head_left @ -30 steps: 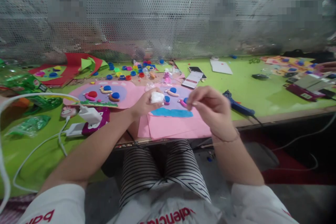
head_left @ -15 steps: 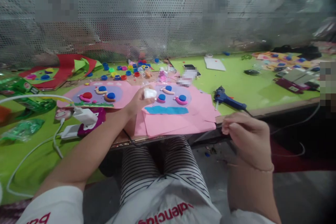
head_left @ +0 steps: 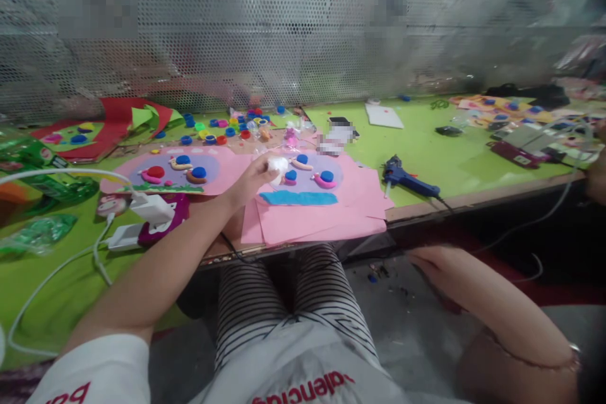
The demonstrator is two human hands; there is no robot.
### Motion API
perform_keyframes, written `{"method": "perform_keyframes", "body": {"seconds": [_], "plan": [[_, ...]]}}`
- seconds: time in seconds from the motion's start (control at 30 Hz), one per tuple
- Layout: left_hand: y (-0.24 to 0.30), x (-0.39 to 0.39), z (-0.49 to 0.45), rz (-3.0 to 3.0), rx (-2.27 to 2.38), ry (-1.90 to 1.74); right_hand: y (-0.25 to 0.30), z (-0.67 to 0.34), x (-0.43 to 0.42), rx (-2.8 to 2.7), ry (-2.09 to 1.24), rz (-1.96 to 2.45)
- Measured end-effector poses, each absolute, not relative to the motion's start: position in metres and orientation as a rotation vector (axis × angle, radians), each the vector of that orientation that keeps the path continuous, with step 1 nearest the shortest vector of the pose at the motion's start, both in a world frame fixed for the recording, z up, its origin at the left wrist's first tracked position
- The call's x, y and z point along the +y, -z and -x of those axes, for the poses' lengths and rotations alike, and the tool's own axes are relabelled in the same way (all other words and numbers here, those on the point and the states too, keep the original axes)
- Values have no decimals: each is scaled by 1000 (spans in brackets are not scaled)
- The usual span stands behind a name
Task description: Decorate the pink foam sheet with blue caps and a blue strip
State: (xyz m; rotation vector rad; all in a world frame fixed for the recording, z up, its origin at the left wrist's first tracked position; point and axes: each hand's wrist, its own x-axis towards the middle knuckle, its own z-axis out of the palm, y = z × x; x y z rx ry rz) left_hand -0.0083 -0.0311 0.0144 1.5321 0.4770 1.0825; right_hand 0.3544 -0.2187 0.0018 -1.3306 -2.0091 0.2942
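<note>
My left hand point(head_left: 255, 178) is closed around a white, soft-looking lump point(head_left: 278, 170), perhaps modelling clay. It holds the lump over the left part of a pink paper sheet point(head_left: 360, 202) that has a lilac oval and a blue strip. On the oval sit snail shapes with blue caps for shells, one being a pink snail point(head_left: 324, 179). Below the table edge at the right hangs my right hand point(head_left: 438, 257), back upward, with its fingers mostly out of sight and blurred. Left of these, a second pink sheet point(head_left: 227, 167) carries three more snail shapes.
A blue glue gun point(head_left: 409, 182) lies right of the sheets, its cable over the table edge. Bottle caps point(head_left: 222, 139) and a phone point(head_left: 341, 122) lie behind. At left are a purple power strip point(head_left: 177, 214), white cables and a green bottle point(head_left: 47, 167).
My right hand has dropped from beside the table edge to below it, its forearm swinging out to the right. My left hand has shifted slightly right with the white lump.
</note>
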Motion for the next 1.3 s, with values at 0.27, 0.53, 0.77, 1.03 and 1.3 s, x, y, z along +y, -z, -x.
{"method": "perform_keyframes", "body": {"seconds": [0.27,0.53,0.77,1.03,1.3], "plan": [[-25,-43,6,-1634,501,-991,-82,-222,-133,-2334,-24,772],[-13,-27,12,-1560,504,-1153,-69,-172,-36,-2337,-245,443],[-17,-28,14,-1400,609,-1211,-56,-178,-12,-2121,-438,458],[-16,-26,14,-1398,608,-1140,-38,-179,-7,-2099,-457,506],[-16,-31,11,-1388,718,-1079,-33,-177,-13,-2231,-245,567]]}}
